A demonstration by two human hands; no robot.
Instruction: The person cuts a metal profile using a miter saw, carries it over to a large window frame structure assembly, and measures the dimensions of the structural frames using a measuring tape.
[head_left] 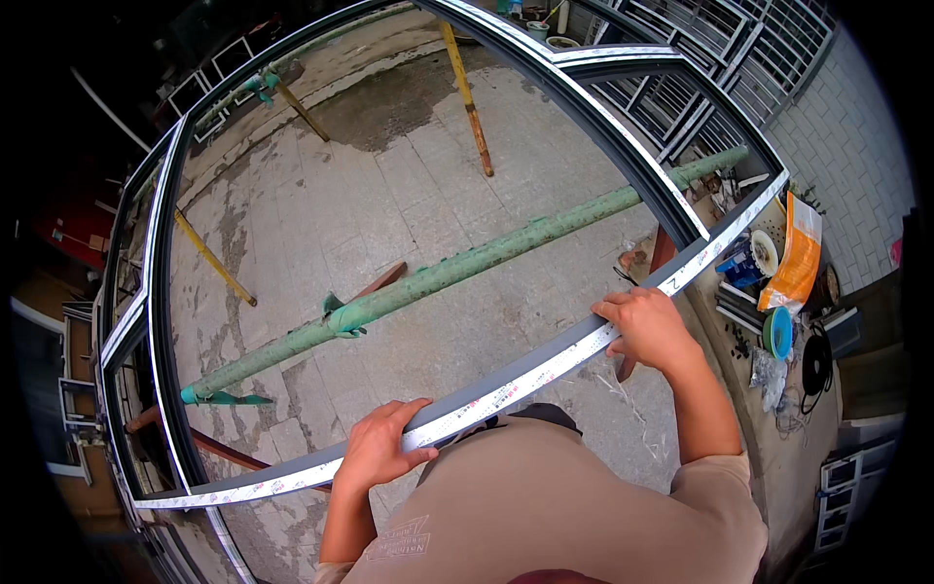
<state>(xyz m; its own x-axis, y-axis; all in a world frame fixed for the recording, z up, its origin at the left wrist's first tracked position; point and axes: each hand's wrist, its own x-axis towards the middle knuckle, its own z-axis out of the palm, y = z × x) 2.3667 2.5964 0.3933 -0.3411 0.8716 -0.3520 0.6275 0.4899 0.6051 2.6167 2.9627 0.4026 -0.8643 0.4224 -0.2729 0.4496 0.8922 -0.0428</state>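
A large dark grey window frame [516, 384], its rails partly covered with printed white protective film, spans the view in front of me. Narrower side sections flank its wide middle opening. My left hand [381, 443] grips the near rail left of my body, fingers over the rail and thumb stretched along it. Farther right, my right hand [650, 329] is curled around the same rail, with its fingertips on the far edge. Below the frame runs a long pipe wrapped in green [467, 273], crossing from lower left to upper right.
Yellow posts [469, 102] show through the opening above grey paving [399, 190]. On the right are an orange bag [793, 251], a blue-green bowl [777, 334] and a black cable coil [817, 365]. More metal frames [778, 63] lean near a white brick wall [846, 146].
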